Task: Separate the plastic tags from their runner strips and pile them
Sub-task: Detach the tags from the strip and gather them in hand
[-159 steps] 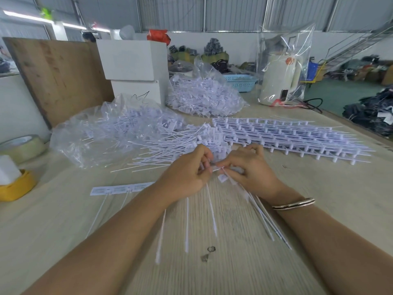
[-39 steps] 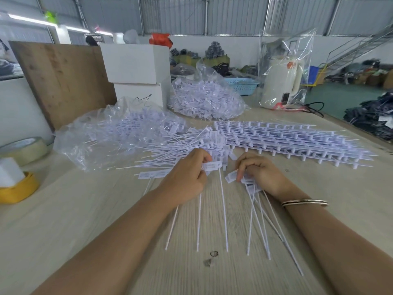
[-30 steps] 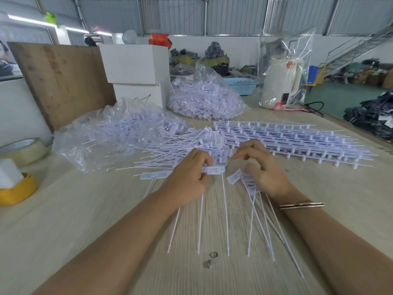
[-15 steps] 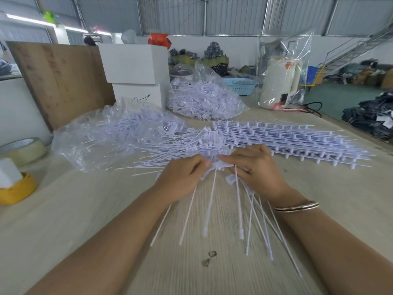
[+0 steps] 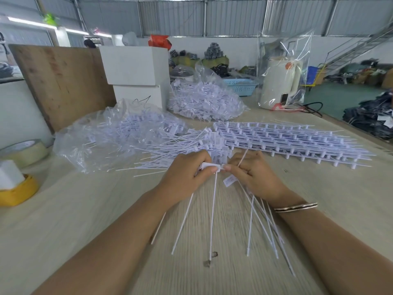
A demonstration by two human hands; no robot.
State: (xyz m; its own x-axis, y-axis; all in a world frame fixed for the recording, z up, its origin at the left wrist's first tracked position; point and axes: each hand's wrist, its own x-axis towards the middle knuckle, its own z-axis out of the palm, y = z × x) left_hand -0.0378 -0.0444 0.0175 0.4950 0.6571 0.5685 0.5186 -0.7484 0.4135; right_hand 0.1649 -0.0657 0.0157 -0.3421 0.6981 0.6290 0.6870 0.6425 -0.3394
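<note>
Both hands together, left hand (image 5: 187, 175) and right hand (image 5: 253, 177) pinching one white tag strip (image 5: 212, 167) between them, tails hanging toward wrists, loose tag pile (image 5: 170, 150) just beyond left hand on surface (image 5: 85, 209).

Tabletop (image 5: 85, 209): pale wood-grain surface, matt, fine straight grain.
Tags (image 5: 214, 209): white plastic, smooth, thin stems with a slight sheen.
Runner strips (image 5: 297, 143): white moulded plastic, matt.
Bags (image 5: 102, 137): clear plastic film, glossy, crinkled.
Board (image 5: 63, 81): bare brown wood, rough, matt.
Boxes (image 5: 136, 64): white, smooth, matt.
Bangle (image 5: 295, 207): metal, polished, reflective.
Tape roll (image 5: 23, 152): glossy tan tape.
</note>
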